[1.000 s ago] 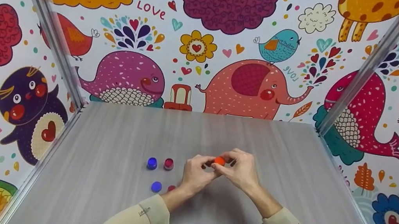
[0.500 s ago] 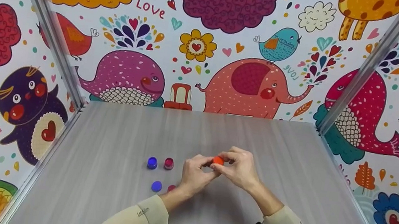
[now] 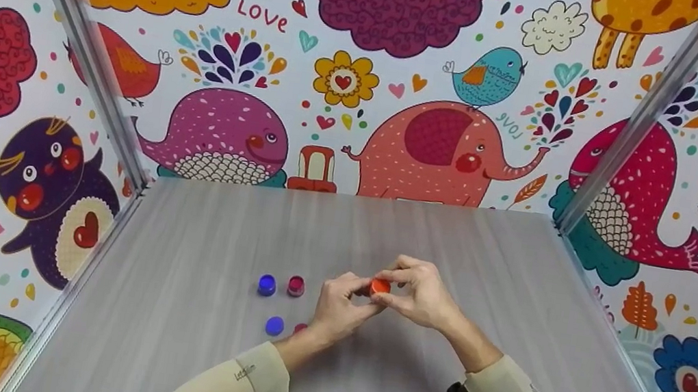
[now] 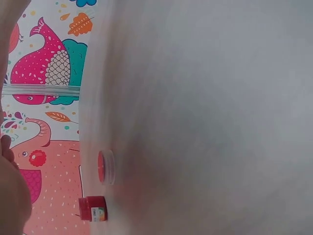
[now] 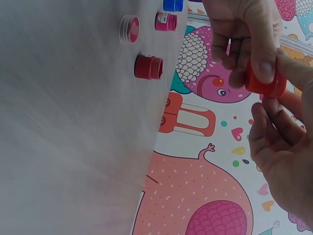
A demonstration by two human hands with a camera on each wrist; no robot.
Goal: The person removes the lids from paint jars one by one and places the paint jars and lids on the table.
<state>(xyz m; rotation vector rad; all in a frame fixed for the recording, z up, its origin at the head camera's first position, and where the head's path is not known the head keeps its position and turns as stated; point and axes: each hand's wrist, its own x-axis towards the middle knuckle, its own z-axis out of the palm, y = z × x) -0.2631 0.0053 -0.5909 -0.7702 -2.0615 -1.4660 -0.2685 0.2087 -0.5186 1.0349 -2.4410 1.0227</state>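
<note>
In the head view, a small orange-red paint jar (image 3: 380, 287) is held up between both hands. My left hand (image 3: 343, 306) grips its body, thumb along the side in the right wrist view. My right hand (image 3: 423, 293) pinches the jar's lid (image 5: 280, 87) end between thumb and fingers. To the left on the table stand an uncapped blue paint jar (image 3: 266, 285) and a crimson-pink paint jar (image 3: 295, 286). Nearer lie a blue lid (image 3: 274, 326) and a pink lid (image 3: 300, 328), partly behind the left wrist.
The right wrist view also has a dark red open jar (image 5: 148, 67) and a clear-rimmed red lid (image 5: 129, 29), hidden behind the left arm in the head view. Patterned walls with metal posts (image 3: 643, 122) enclose the grey table (image 3: 213, 224).
The right fingers have shifted around the lid, and more of the jar's top shows. Both hands stay close together; the jars and lids on the table have not moved.
</note>
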